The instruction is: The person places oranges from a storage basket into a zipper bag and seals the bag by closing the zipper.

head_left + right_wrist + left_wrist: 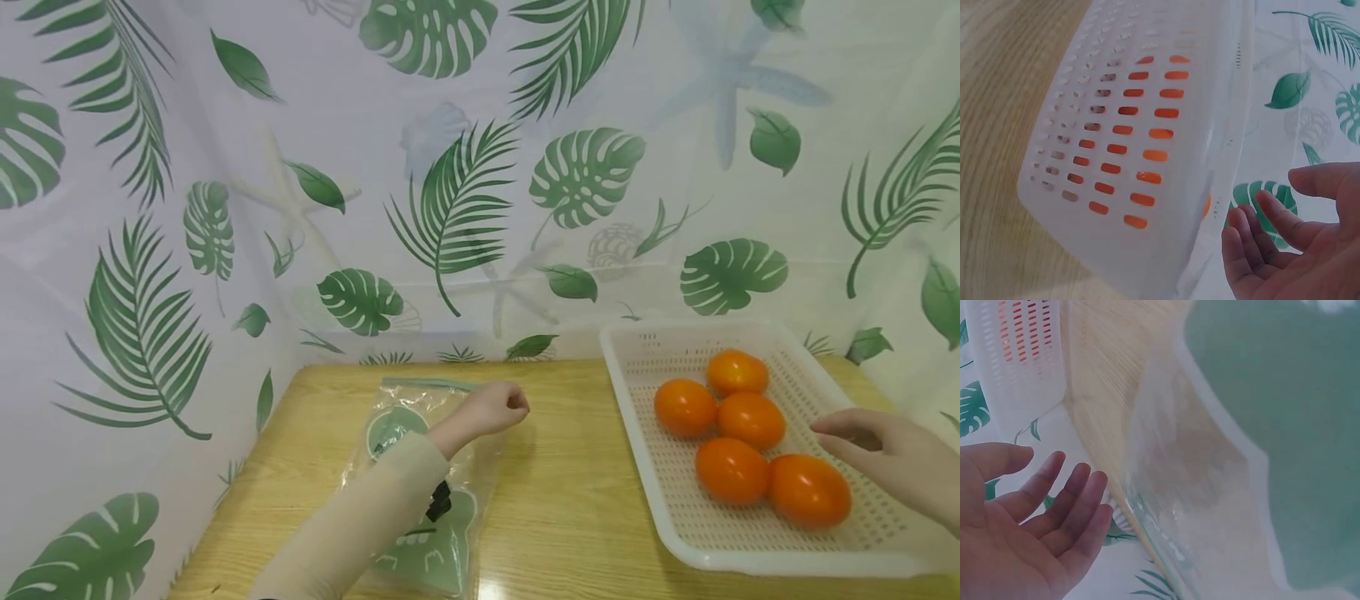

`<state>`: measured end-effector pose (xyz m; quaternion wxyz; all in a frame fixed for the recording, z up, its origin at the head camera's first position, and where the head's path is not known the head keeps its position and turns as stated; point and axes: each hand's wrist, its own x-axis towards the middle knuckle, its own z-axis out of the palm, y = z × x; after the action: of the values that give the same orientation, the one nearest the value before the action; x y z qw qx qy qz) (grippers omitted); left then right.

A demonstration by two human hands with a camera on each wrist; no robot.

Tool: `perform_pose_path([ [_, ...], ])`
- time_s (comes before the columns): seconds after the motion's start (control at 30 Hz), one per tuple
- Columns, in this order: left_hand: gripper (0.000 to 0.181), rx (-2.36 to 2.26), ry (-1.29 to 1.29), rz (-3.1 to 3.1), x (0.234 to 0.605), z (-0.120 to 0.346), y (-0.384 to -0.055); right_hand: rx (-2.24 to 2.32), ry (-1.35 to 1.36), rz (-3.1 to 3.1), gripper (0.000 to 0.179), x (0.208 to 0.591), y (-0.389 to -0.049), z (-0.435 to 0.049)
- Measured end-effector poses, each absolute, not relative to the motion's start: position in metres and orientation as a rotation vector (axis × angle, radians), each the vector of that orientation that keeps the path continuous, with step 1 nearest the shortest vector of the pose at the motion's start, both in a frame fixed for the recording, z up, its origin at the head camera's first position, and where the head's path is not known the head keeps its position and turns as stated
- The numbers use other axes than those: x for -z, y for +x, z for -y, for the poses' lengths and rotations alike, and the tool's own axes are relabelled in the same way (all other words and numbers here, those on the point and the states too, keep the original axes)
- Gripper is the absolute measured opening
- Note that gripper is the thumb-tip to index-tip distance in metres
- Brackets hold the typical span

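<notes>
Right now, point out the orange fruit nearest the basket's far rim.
The rearmost fruit, topmost in the head view, toward the back of the white basket; the other four fruits sit closer to its near rim.

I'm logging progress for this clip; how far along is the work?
Done: nothing evident; five glossy, round orange fruits lie in the white perforated plastic basket. In hand: nothing held; the right hand hovers near the fruits, the left hand near the clear plastic bag with green print. Remaining: apparently most of the work, since no fruit shows in the bag.
</notes>
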<state>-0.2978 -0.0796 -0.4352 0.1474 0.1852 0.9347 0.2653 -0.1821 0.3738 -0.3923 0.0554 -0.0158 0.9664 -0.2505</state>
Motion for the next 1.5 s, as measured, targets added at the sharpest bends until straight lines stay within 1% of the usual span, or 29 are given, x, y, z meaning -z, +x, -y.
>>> perform_pose_path([
  [0.13, 0.02, -0.644, 0.531, -2.738, 0.433, 0.083, -0.296, 0.654, -0.165, -2.978, 0.04, 0.39, -0.187, -0.362],
  [0.23, 0.021, -0.516, 0.556, -2.79, 0.434, 0.086, -0.295, 0.58, -0.212, -2.997, 0.038, 0.388, -0.191, -0.355],
  [0.43, 0.018, -0.25, 0.64, -2.903, 0.443, 0.093, -0.291, 0.412, -0.263, -3.06, 0.038, 0.388, -0.193, -0.34],
  [0.6, 0.018, -0.122, 0.62, -2.961, 0.448, 0.098, -0.289, 0.227, -0.302, -3.129, 0.045, 0.387, -0.19, -0.323],
  [0.67, 0.018, -0.072, 0.618, -2.986, 0.449, 0.101, -0.289, 0.176, -0.34, -3.155, 0.044, 0.389, -0.189, -0.318],
  [0.83, 0.027, 0.091, 0.616, -3.045, 0.451, 0.109, -0.284, 0.077, -0.419, -3.22, 0.042, 0.394, -0.186, -0.307],
  [1.0, 0.035, 0.19, 0.635, -3.08, 0.45, 0.12, -0.277, 0.051, -0.431, -3.243, 0.049, 0.394, -0.184, -0.297],
  [1.23, 0.037, 0.218, 0.651, -3.11, 0.455, 0.142, -0.271, 0.104, -0.515, -3.277, 0.049, 0.394, -0.181, -0.282],
  [1.5, 0.053, 0.182, 0.591, -3.078, 0.453, 0.161, -0.262, 0.179, -0.548, -3.276, 0.048, 0.394, -0.183, -0.263],
])
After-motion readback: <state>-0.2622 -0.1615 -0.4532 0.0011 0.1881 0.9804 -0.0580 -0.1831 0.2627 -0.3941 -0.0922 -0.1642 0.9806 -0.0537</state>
